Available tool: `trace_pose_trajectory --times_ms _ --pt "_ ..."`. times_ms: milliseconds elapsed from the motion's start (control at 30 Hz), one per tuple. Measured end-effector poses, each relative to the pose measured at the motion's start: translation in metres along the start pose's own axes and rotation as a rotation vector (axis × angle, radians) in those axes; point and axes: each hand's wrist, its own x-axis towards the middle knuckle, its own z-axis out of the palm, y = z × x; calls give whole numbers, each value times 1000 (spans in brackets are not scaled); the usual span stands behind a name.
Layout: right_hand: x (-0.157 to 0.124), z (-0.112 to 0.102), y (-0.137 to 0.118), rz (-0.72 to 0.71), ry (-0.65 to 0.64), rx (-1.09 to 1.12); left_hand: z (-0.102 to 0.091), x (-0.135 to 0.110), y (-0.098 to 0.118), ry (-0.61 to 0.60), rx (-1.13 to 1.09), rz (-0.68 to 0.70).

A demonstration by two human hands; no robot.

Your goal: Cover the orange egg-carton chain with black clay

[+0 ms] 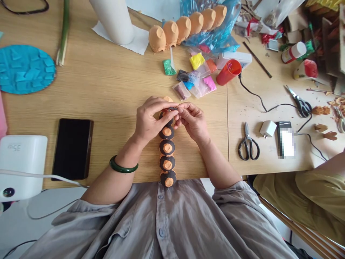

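Note:
My left hand (152, 117), below a green bangle (124, 169) on the wrist, and my right hand (192, 118) meet over the table. Between their fingertips is a small dark piece (173, 108) that looks like black modelling clay; both hands pinch it. Beneath them runs an orange egg-carton strip (167, 148) toward my shirt. Black rings surround several of its orange bumps, and its far end shows a plain orange bump. My hands partly cover that far part. Small packets of coloured clay, one of them yellow (197, 61), lie just beyond.
Another orange egg-carton strip (183, 28) stands at the back on blue plastic. A red cup (229, 72) sits beside a white power strip. Black-handled scissors (248, 144) and a charger (268, 128) lie right; a phone (72, 149) lies left. Another person sits at the right edge.

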Motion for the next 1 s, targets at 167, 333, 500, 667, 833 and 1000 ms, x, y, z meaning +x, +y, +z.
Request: trace_pose_trajectory --times_ms 167,333,500,667,833,1000 --pt "0 -1 -1 19 6 -14 -1 1 2 43 71 4" --pt "1 -3 0 63 -37 -51 -2 2 2 58 83 8" --pt "1 -3 -1 27 -9 -34 -3 1 -1 17 52 11" --pt "3 -3 -1 12 25 -20 -4 1 -3 38 46 -6" --pt "2 -3 1 -2 -9 -39 -2 0 -5 46 66 -8" --pt "3 -4 3 -18 -15 -19 0 -1 -9 101 57 83"
